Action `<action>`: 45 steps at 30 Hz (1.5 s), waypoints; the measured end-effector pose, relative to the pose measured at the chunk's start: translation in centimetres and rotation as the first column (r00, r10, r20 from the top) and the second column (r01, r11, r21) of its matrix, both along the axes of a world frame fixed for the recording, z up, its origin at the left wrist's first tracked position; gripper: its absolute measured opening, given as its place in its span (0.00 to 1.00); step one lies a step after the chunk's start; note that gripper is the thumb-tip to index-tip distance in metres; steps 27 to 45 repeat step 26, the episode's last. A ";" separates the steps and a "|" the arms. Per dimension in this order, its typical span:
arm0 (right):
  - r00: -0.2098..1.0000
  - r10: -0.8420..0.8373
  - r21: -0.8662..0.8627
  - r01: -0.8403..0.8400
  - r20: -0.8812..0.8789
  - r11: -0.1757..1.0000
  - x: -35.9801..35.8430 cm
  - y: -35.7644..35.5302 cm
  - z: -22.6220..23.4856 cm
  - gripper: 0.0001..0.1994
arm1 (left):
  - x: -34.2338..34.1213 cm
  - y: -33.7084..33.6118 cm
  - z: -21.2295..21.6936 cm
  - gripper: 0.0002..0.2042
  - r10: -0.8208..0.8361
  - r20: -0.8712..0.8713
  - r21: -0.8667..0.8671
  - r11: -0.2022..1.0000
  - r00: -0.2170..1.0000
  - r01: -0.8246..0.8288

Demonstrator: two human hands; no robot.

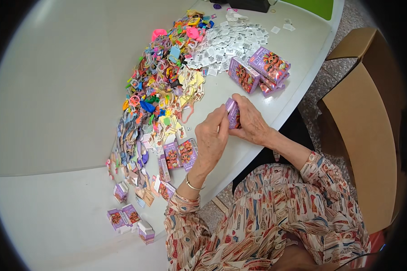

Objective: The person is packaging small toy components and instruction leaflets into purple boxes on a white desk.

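Note:
A small purple cardboard box (233, 113) is held upright between my two hands above the near part of the table. My right hand (251, 121) wraps round its right side, thumb near the top. From the left, my left hand (211, 135) pinches at the box's upper left edge; its fingertips partly cover that end. Just beyond my hands stand several purple boxes with cartoon figures (269, 64), some stacked, one leaning (243, 75). By my left wrist lie more purple boxes (187, 154), and a few others with raised flaps (124, 216) are at the lower left.
Small colourful trinkets (160, 77) form a long heap left of my hands. White printed slips (233, 40) are piled at its far end, cream cards (192, 86) along its near side. A large open brown carton (362, 140) stands right of the table edge.

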State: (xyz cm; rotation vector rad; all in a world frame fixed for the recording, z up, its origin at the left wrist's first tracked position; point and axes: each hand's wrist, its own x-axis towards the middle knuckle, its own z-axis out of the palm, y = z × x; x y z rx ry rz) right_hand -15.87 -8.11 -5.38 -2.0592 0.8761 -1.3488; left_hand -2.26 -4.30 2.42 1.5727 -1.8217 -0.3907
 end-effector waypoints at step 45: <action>0.998 -0.056 0.049 0.057 -0.027 0.997 -0.3 -0.1 -0.3 0.38 | 3.1 6.1 -1.3 0.30 0.171 0.203 -0.129 0.981 0.964 -0.147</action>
